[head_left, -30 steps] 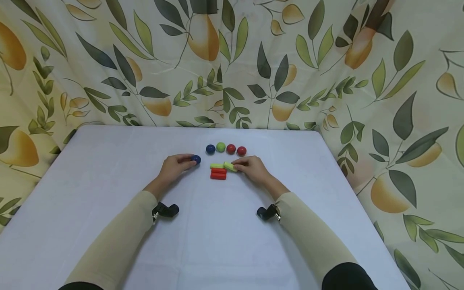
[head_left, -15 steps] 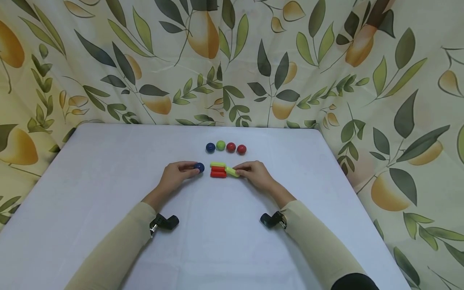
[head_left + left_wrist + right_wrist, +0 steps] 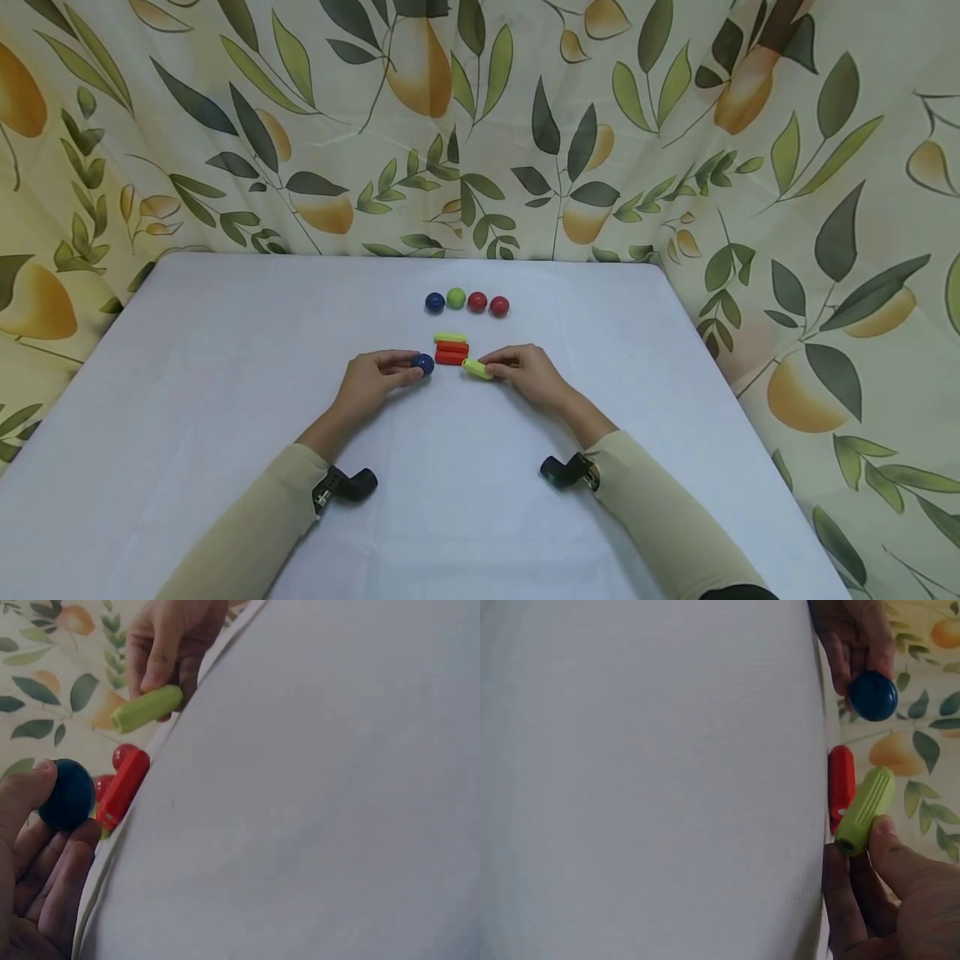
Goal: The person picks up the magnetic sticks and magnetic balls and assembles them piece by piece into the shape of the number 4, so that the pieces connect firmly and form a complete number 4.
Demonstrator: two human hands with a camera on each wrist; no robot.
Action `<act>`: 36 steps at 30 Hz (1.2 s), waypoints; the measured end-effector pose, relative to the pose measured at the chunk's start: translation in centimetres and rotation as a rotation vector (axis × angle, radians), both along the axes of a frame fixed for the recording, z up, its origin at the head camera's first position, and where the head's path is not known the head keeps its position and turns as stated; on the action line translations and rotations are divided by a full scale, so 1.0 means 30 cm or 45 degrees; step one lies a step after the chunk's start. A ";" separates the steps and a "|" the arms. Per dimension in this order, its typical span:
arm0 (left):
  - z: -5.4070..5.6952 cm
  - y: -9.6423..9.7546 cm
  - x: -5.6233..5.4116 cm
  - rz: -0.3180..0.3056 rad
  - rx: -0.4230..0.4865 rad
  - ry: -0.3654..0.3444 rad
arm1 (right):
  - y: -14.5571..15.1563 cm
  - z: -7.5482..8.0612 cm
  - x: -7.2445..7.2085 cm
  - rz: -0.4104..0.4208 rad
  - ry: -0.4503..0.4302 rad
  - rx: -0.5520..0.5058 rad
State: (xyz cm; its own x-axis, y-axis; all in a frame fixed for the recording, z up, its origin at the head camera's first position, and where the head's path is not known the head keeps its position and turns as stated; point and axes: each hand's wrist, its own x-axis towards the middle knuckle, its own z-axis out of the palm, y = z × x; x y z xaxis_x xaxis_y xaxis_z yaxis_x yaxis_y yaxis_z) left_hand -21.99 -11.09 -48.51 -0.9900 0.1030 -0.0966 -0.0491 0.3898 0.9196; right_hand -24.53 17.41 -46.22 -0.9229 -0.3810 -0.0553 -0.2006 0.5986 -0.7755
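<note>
My left hand (image 3: pixel 372 382) pinches a dark blue ball (image 3: pixel 423 364) between thumb and fingertips, as the left wrist view shows up close. Opposite it, my right hand (image 3: pixel 531 372) pinches a light green ribbed cylinder (image 3: pixel 866 810) by one end; a small hole shows in the end near the fingers. Between the hands lie two red cylinders (image 3: pixel 452 352) side by side, and a second light green cylinder (image 3: pixel 450 337) sits just behind them. The held green cylinder's free end comes close to the front red one in the head view.
Behind the cylinders stands a row of balls: a blue ball (image 3: pixel 434 302), a green ball (image 3: pixel 456 297) and two red balls (image 3: pixel 477 302). A white cloth covers the table (image 3: pixel 465 500). A leaf-and-fruit patterned curtain (image 3: pixel 495 125) hangs along the back and sides.
Both hands have drawn nearer to my body. The left has also carried its blue ball rightward, and the right has brought its green cylinder away from the other green one, down past the red pair.
</note>
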 end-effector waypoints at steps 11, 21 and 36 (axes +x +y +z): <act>0.001 0.032 0.049 -0.009 -0.024 0.019 | -0.035 0.008 0.054 0.056 -0.035 -0.066; 0.014 0.046 0.074 -0.030 -0.001 0.052 | -0.058 0.003 0.067 0.094 -0.007 -0.072; 0.009 0.043 0.076 -0.066 0.010 0.090 | -0.081 0.001 0.076 0.121 0.049 -0.071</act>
State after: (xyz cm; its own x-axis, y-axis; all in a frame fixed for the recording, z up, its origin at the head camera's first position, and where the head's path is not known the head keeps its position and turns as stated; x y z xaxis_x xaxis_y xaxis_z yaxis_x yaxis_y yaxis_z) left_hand -19.73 -9.79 -48.25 -0.9876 0.1545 -0.0260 0.0356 0.3828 0.9231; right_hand -22.27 14.96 -46.18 -0.8835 -0.4684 0.0030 -0.2846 0.5317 -0.7977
